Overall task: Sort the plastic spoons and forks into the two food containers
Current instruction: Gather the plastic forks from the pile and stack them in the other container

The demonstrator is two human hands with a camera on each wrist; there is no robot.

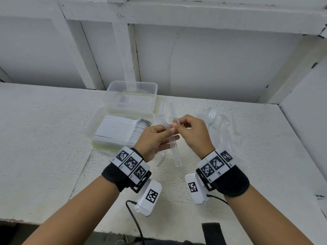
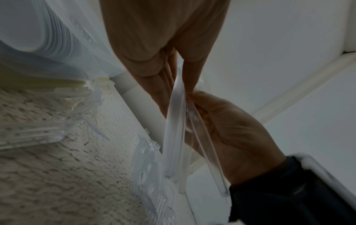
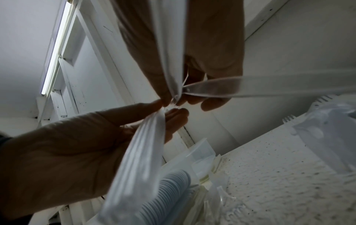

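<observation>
My left hand (image 1: 168, 132) grips a bundle of clear plastic forks (image 1: 174, 147), handles pointing toward me. My right hand (image 1: 177, 123) pinches one clear fork (image 3: 260, 87) at the head end of that bundle. From the left wrist the bundle's handles (image 2: 173, 144) hang below my left palm, with my right hand (image 2: 194, 97) beside them. The near food container (image 1: 99, 124) holds a tight row of stacked spoons (image 1: 139, 129). The far food container (image 1: 131, 85) stands just behind it; I cannot tell what it holds. Loose clear cutlery (image 1: 217, 124) lies to the right.
A white wall with beams rises right behind the containers, and a side wall (image 1: 304, 106) closes the table on the right. More clear cutlery (image 1: 163, 110) lies between the containers and my hands. A black strap (image 1: 213, 234) lies at the table's front edge.
</observation>
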